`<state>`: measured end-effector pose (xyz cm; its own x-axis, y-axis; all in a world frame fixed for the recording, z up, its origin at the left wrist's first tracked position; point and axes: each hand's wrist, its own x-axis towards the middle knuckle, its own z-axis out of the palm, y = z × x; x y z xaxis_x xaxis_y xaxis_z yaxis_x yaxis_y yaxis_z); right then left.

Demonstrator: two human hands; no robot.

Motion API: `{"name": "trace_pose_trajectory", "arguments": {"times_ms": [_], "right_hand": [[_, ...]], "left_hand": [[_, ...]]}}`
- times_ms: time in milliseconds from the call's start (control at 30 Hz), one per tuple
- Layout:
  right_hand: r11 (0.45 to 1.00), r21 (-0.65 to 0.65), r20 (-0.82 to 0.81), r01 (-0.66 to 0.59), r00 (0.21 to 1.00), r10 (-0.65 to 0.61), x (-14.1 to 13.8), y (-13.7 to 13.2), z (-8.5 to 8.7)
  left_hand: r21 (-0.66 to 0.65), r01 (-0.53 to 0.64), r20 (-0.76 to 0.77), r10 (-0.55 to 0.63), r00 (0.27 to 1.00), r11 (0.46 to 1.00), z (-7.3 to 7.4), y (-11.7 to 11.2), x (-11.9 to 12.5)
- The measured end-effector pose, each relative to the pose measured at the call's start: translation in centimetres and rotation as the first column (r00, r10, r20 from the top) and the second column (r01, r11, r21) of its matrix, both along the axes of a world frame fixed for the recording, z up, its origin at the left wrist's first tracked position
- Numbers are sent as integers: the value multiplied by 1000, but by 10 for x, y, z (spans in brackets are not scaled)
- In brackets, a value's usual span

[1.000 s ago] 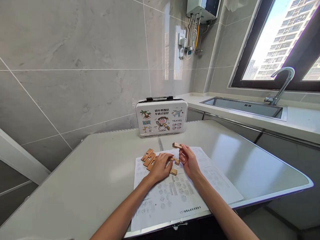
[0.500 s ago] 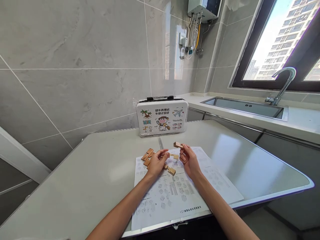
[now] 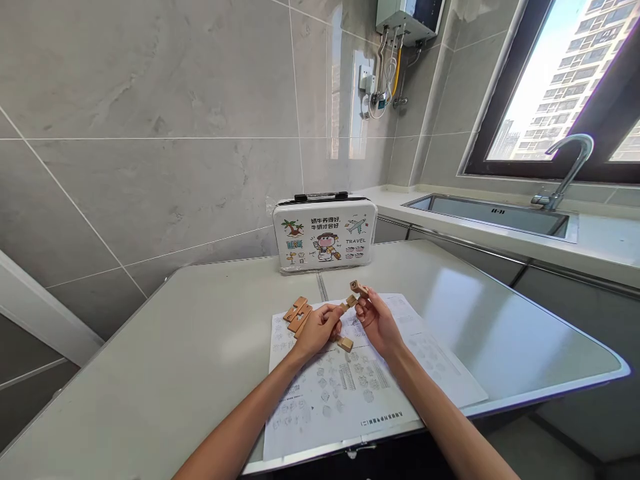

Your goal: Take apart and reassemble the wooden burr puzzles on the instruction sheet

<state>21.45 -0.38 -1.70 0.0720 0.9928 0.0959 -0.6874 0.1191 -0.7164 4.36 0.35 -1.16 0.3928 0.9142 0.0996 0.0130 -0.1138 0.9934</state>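
Observation:
My left hand (image 3: pixel 316 328) is closed on a small wooden puzzle piece (image 3: pixel 349 302), lifted just above a printed instruction sheet (image 3: pixel 350 387). My right hand (image 3: pixel 378 320) pinches another wooden piece (image 3: pixel 359 288) right beside it, a little higher. The two pieces are close together, almost touching. Several more wooden pieces (image 3: pixel 296 312) lie on the sheet's far left corner, behind my left hand. One loose wooden block (image 3: pixel 345 343) rests on the sheet between my hands.
A white cartoon-printed case (image 3: pixel 324 233) stands against the tiled wall at the back of the grey table (image 3: pixel 175 360). To the right are a steel sink (image 3: pixel 490 213) and a tap (image 3: pixel 565 170) under a window. A water heater (image 3: pixel 407 17) hangs above.
My left hand lifted off the pieces on the sheet, picked one up and brought it to the piece in my right hand. The right hand tilted its piece slightly upward.

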Motion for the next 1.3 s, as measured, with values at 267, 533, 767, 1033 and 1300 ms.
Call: {"name": "trace_pose_trajectory", "arguments": {"times_ms": [267,533,767,1033,1300], "right_hand": [[999,2,36,-34,999,34,-5,-3,2],[997,78,365,13,930,-41,-14,-5,-2],[962,216,594,167,760,-266,-17,-2,-18],[926,325,758,191,533,-376,-20,-12,-15],[968,224,628,109,743,-229,-21,-3,-16]], "left_hand": [[2,-81,79,81,994,997,2,1,3],[8,-97,144,95,985,995,1,4,0],[-10,-94,95,95,991,995,-3,2,0],[-31,-140,142,143,979,990,-1,3,-1],[-18,-145,181,146,972,989,0,6,-3]]}}
